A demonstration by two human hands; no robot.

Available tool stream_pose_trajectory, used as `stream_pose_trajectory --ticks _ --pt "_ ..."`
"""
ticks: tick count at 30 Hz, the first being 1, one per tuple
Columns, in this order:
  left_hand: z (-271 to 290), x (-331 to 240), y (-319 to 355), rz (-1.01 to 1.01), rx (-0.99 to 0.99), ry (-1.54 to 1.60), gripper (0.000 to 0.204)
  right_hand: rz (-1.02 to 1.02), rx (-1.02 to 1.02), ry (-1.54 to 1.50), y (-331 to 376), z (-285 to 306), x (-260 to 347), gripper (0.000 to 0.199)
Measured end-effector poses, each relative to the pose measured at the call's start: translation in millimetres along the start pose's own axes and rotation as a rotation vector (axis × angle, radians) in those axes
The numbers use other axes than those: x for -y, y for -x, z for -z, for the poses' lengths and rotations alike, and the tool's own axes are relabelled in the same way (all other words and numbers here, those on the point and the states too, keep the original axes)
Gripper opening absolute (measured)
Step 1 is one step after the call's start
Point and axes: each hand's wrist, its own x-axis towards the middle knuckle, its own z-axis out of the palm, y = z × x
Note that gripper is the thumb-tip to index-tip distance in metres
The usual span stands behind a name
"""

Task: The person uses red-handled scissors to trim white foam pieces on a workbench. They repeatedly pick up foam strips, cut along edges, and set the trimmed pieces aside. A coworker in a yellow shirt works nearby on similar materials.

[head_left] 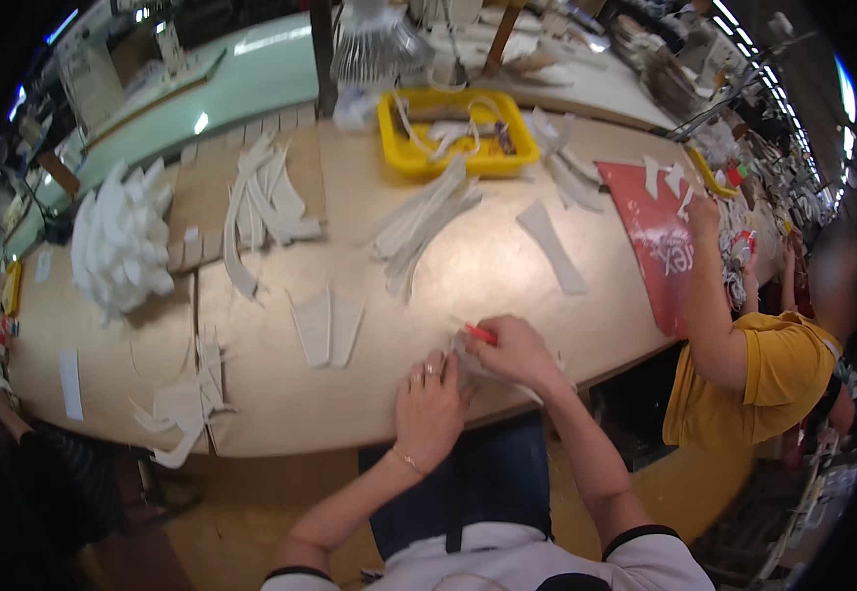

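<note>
At the near edge of the table my left hand [428, 409], with a ring and a bracelet on it, is closed, fingers bent at one end of a pale curved strip [492, 376]. My right hand [515, 350] is closed around a small red-handled tool [480, 335], its tip close to my left fingertips. The tool's exact kind is too blurred to tell. Part of the strip is hidden under my right hand. Just beyond my hands lie a pair of tapered pale pieces [328, 328] and a single grey curved piece [550, 246].
A yellow tray [404, 163] holds white cords and small items. Loose piles of pale strips [426, 222] lie in front of it. At the left stands a heap of white padded pieces [121, 241]. A person in a yellow shirt [768, 369] works at the right, beside a red sheet [650, 251].
</note>
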Motion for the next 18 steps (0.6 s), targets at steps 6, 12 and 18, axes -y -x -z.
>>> stream_pose_trajectory --ticks 6,12,18 --pt "-2 12 -11 -0.004 -0.065 0.114 0.049 -0.031 -0.022 -0.198 -9 -6 -9 0.051" --pt "4 12 -22 0.029 -0.067 0.124 0.049 -0.07 0.012 -0.191 -20 -5 3 0.039" --pt "3 16 -28 -0.012 -0.002 0.041 0.046 -0.032 0.013 -0.206 -16 -3 -2 0.031"
